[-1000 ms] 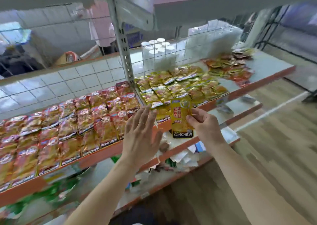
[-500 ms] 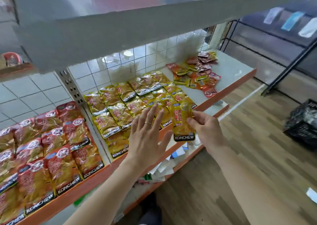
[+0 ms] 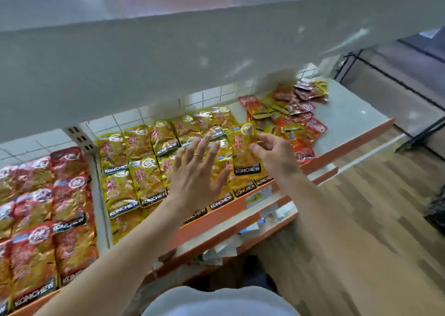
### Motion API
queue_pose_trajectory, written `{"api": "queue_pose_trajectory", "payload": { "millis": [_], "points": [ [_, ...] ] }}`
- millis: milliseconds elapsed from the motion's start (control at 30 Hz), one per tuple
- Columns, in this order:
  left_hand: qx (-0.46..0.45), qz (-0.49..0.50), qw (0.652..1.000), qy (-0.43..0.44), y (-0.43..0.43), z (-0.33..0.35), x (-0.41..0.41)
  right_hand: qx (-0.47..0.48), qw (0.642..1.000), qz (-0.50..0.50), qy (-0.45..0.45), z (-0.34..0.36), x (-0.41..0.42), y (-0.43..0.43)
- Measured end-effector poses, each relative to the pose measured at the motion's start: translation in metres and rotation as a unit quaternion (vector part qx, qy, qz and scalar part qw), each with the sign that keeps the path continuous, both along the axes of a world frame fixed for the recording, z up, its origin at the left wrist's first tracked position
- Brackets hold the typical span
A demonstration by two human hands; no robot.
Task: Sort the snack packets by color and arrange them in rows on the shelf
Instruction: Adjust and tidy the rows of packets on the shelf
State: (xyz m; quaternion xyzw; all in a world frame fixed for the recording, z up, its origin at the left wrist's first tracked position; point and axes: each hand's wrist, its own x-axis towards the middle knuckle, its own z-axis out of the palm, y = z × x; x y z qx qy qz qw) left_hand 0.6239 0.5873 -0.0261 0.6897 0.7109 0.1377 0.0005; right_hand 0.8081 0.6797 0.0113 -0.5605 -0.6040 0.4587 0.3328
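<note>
My right hand [image 3: 274, 154] pinches a yellow KONCHEW packet [image 3: 244, 152] by its right edge, upright above the yellow rows' right end. My left hand [image 3: 195, 173] hovers with spread, straight fingers over the yellow packets [image 3: 142, 161], which lie in rows on the white shelf [image 3: 349, 120]. Red packets [image 3: 43, 209] lie in rows on the shelf section to the left. An unsorted heap of red and yellow packets [image 3: 293, 113] sits at the shelf's right part.
A white upper shelf [image 3: 216, 58] overhangs the back of the rows. An upright post [image 3: 81, 139] divides red from yellow sections. Lower orange-edged shelves [image 3: 240, 221] hold papers. Wooden floor [image 3: 361, 219] lies to the right, with a black frame [image 3: 409, 94] beyond.
The view swung right and lower, so the yellow rows and the heap now sit centred. My right hand carried the yellow packet farther over the shelf; my left hand stayed spread beside it.
</note>
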Motion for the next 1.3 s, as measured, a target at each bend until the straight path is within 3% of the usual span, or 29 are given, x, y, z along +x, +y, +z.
{"api": "queue_pose_trajectory", "payload": {
  "millis": [267, 533, 800, 933, 1300],
  "points": [
    [-0.058, 0.118, 0.991, 0.032, 0.065, -0.007, 0.004, 0.033, 0.991, 0.111, -0.071, -0.028, -0.014, 0.106],
    [-0.114, 0.16, 0.979, 0.051, 0.101, -0.014, 0.006, 0.118, 0.97, 0.164, -0.136, -0.035, -0.045, 0.16],
    [-0.128, 0.189, 0.972, 0.058, 0.086, -0.02, -0.003, 0.234, 0.917, 0.226, -0.232, -0.059, -0.049, 0.153],
    [-0.148, 0.178, 0.971, 0.065, 0.079, -0.015, -0.007, 0.261, 0.87, 0.301, -0.291, -0.066, -0.045, 0.144],
    [-0.198, 0.162, 0.966, 0.03, 0.094, -0.023, -0.008, 0.261, 0.853, 0.266, -0.366, -0.069, -0.061, 0.139]
  ]
}}
